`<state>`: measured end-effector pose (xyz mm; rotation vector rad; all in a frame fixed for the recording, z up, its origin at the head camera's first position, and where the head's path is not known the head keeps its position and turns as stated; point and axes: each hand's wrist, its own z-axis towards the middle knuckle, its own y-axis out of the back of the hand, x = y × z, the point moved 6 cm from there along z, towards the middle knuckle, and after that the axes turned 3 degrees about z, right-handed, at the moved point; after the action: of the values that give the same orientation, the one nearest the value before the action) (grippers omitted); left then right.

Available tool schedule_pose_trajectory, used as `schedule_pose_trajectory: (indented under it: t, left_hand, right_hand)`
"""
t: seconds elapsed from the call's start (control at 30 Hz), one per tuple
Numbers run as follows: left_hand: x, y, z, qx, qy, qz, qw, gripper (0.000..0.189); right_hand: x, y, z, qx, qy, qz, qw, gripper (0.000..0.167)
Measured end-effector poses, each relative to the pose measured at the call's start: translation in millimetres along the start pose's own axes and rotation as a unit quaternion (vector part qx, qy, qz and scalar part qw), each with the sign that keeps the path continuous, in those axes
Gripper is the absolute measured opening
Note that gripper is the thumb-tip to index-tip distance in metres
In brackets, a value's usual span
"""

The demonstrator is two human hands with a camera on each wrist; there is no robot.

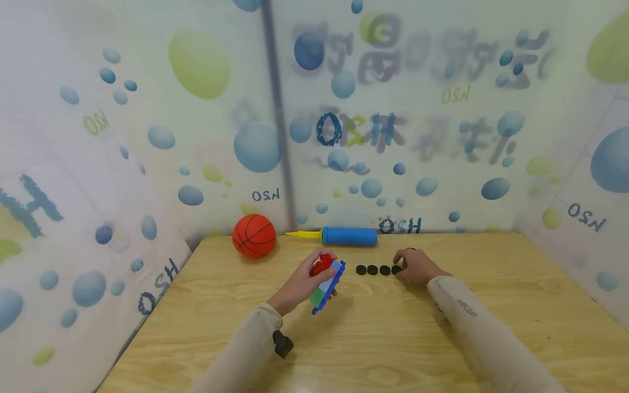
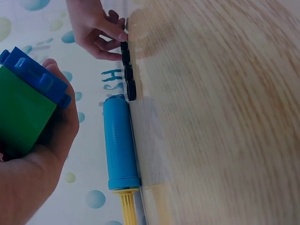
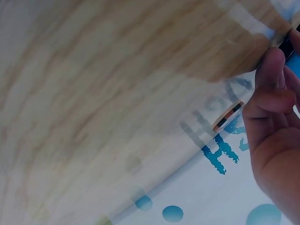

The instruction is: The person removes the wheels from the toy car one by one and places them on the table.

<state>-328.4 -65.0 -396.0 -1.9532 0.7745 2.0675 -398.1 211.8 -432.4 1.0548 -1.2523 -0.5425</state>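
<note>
My left hand [image 1: 302,278] grips a toy car body with a blue base [image 1: 330,289] and red, pale blue and green upper parts, tilted above the table. In the left wrist view the green side [image 2: 23,110] and the blue base's round studs [image 2: 37,75] show. Several black toy wheels [image 1: 372,269] lie in a row on the table. At the right end of that row, my right hand [image 1: 416,266] pinches the last wheel [image 1: 397,269] between thumb and fingers. In the right wrist view that hand [image 3: 276,112] partly hides the black piece at its fingertips.
A blue hand pump [image 1: 350,236] with a yellow nozzle lies along the back edge of the wooden table [image 1: 373,338]. Left of it sits a red basketball [image 1: 254,236]. Patterned walls [image 1: 339,191] enclose the back and sides.
</note>
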Motion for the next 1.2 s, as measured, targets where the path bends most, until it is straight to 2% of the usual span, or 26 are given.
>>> schedule_pose_trajectory:
  t: [0.47,0.6,0.73,0.87,1.07,1.2]
  left_hand:
    - [0.1,-2.7,-1.4,0.014,0.007,0.016,0.9998,0.040]
    - [0.2,-3.4,-1.7,0.011,0.011,0.019,0.9997,0.041]
    - [0.9,-1.0,-1.3,-0.005,0.018,0.018,0.9997,0.044]
    - [1.7,0.4,-1.0,-0.014,0.024,0.021,0.9994,0.048]
    - [1.1,-3.1,-1.2,0.000,0.010,0.029,0.9995,0.055]
    - [1.4,-6.4,-0.8,0.007,-0.002,0.045,0.9990,0.060]
  right_hand:
    - [6,5,-6.9,0.029,0.007,0.000,0.9995,0.045]
    - [13,8,-10.1,0.022,0.013,0.007,0.9996,0.045]
    - [35,14,-16.4,0.011,0.046,0.028,0.9985,0.043]
    - [65,17,-22.9,0.014,0.096,0.058,0.9936,0.041]
    - [107,17,-32.5,0.018,0.176,0.093,0.9798,0.038]
    - [131,17,-40.5,0.019,0.209,0.116,0.9709,0.041]
